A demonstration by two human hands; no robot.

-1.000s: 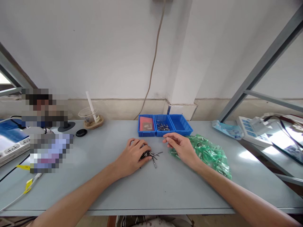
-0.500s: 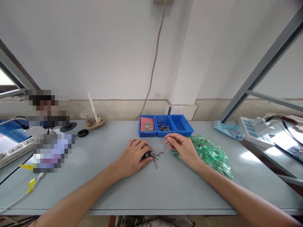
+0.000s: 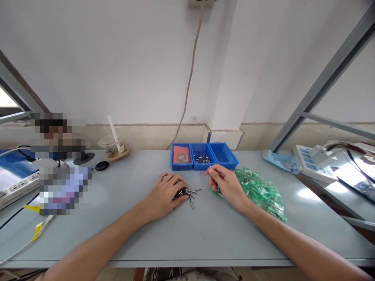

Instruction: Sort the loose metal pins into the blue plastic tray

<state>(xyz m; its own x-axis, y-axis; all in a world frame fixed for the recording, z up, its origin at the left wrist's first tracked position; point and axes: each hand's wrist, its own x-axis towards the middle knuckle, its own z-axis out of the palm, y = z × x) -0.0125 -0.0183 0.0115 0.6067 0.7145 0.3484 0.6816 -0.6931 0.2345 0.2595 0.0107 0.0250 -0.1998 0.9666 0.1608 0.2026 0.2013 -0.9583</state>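
Observation:
My left hand rests on the grey table, its fingers curled around a pile of thin metal pop rivets. Several rivets poke out to the right between thumb and fingers; the rest of the pile is hidden under the palm. To the right, my right hand is closed in a pinch. A small pale tip of a rivet shows above the thumb and forefinger. Beneath and beside this hand lies a green plastic bag with small metal pieces inside. More rivets lie in the middle blue bin.
The left blue bin holds a pink sheet and a small clear packet. A third blue bin adjoins on the right. Farther left are a black round lid and a plastic cup. Power strips and cables lie at both sides.
The fingers of my right hand have closed into a tighter pinch, and a pale tip now shows above them. My left hand stays over the rivet pile.

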